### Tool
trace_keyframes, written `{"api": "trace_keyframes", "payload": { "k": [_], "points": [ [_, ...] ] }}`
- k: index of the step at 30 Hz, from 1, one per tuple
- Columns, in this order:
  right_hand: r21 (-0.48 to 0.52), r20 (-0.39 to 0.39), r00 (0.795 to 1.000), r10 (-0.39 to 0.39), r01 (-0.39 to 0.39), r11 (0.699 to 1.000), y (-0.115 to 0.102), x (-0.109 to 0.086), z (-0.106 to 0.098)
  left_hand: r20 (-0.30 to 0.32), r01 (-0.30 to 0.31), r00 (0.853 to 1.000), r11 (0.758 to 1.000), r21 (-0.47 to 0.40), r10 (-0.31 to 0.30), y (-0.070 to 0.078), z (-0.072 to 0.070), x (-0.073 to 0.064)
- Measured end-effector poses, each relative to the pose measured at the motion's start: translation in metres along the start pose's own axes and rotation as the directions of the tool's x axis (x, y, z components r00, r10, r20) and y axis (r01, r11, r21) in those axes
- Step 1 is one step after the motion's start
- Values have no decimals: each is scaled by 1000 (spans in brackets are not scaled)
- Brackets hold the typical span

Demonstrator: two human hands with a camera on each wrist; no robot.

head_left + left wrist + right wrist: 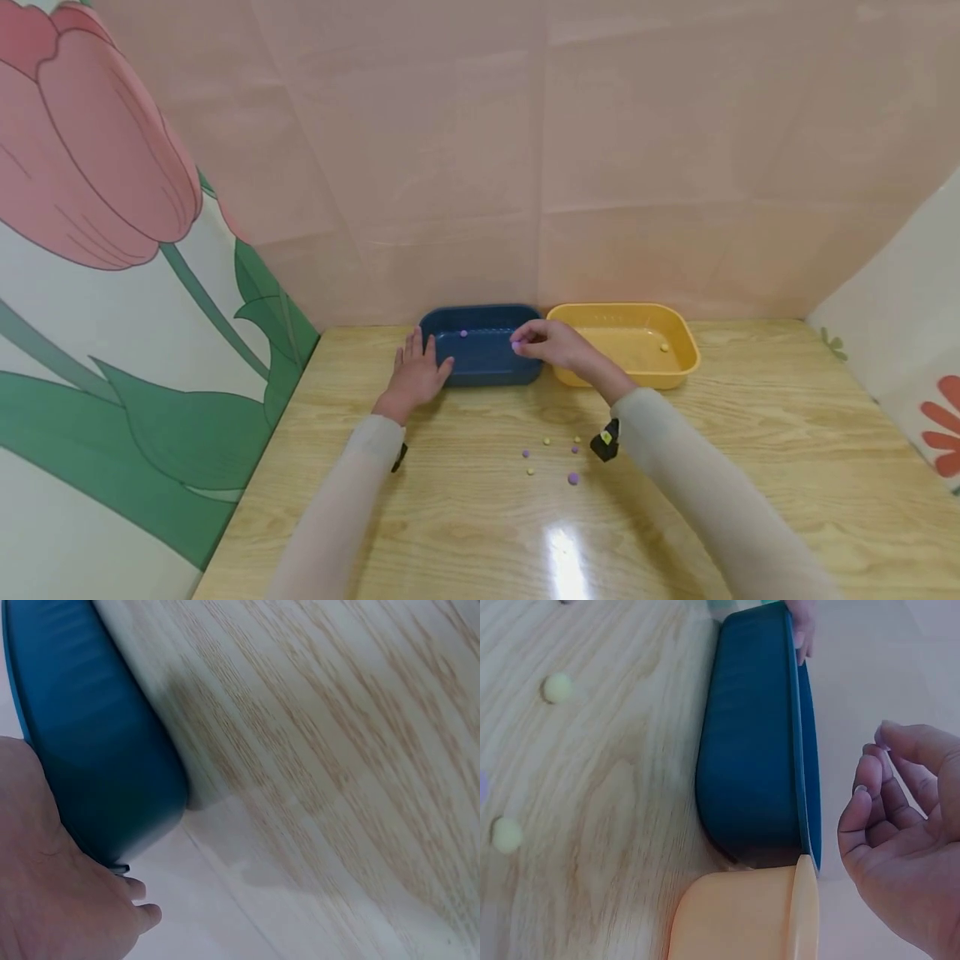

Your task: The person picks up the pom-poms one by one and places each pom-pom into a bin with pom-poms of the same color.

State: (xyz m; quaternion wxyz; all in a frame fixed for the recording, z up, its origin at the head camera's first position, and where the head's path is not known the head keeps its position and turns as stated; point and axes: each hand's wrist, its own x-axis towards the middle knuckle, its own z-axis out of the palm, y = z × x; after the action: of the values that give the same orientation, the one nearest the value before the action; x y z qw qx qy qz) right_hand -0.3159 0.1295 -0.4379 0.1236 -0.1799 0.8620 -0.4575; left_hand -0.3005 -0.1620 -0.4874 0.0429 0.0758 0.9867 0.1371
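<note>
My right hand (553, 343) pinches a small purple ball (516, 346) between thumb and fingertips, above the right end of the blue basin (480, 372). In the right wrist view the ball itself is mostly hidden by the fingertips (883, 735). My left hand (417, 373) lies at the blue basin's left end with its fingers straight, the thumb over the rim. One purple ball (463, 333) is inside the blue basin. The yellow basin (626, 379) stands just to its right and has a yellow ball (664, 347) inside.
Nearer to me on the wooden table (465, 517) lie several small loose balls, among them a larger purple ball (573, 478) and a yellow ball (530, 472). A pinkish wall covering (420, 167) rises right behind both basins. A flower-patterned panel (187, 333) borders the left side.
</note>
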Motion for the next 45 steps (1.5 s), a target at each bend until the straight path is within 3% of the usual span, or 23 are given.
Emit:
{"api": "trace_keyframes", "payload": {
  "k": [18,37,45],
  "points": [
    [70,-58,992,111,-106,992,9,21,-1,0,19,1000,999,34,-19,6,-4,-4],
    [15,-165,980,114,-113,993,7,38,5,10,26,1000,1000,7,-26,4,-7,-3],
    [39,-162,977,142,-137,990,5,41,4,11,24,1000,1000,8,-24,4,-3,-3]
  ]
}}
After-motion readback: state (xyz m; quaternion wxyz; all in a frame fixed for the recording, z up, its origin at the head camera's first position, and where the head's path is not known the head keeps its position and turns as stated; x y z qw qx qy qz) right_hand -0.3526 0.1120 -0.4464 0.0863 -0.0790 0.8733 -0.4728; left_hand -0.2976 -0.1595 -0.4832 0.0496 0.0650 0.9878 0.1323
